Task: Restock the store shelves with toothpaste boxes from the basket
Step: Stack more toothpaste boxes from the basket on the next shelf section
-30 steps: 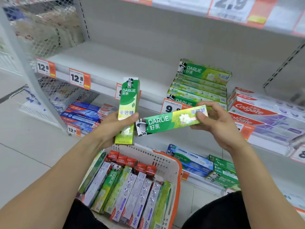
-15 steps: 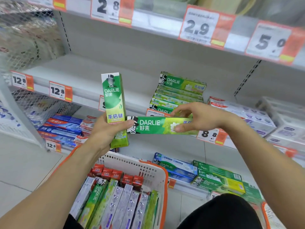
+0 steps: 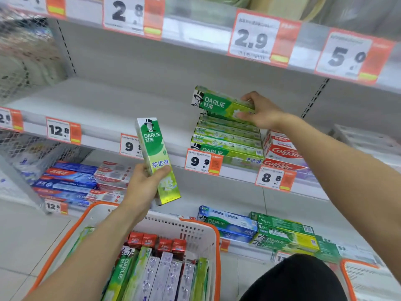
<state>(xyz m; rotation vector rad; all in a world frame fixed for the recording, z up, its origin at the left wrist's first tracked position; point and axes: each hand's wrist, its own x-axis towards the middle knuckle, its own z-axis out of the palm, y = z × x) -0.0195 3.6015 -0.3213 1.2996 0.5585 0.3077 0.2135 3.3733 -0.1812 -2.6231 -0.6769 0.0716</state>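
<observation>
Up goes the right hand (image 3: 263, 110), fingers gripping a green Darlie box (image 3: 219, 103) atop the shelf stack (image 3: 225, 137); left hand (image 3: 144, 183) grips another box (image 3: 155, 155) upright above the basket (image 3: 208, 233).

**Green Darlie box on top of the shelf stack**

The right hand (image 3: 263, 111) grips a green Darlie box (image 3: 219, 104) by its right end, lying flat on top of the stack of green Darlie boxes (image 3: 225, 137) on the middle shelf (image 3: 104, 105). Red-and-white Colgate boxes (image 3: 282, 151) sit just beside that stack, on its right. The left hand (image 3: 142, 187) holds a second Darlie box (image 3: 157, 159) nearly upright, tilted slightly, above the white basket (image 3: 191, 227) with its orange rim. The basket holds green, silver and red-capped toothpaste boxes (image 3: 160, 270) standing side by side. Price tags (image 3: 202, 161) line the shelf edges.
</observation>
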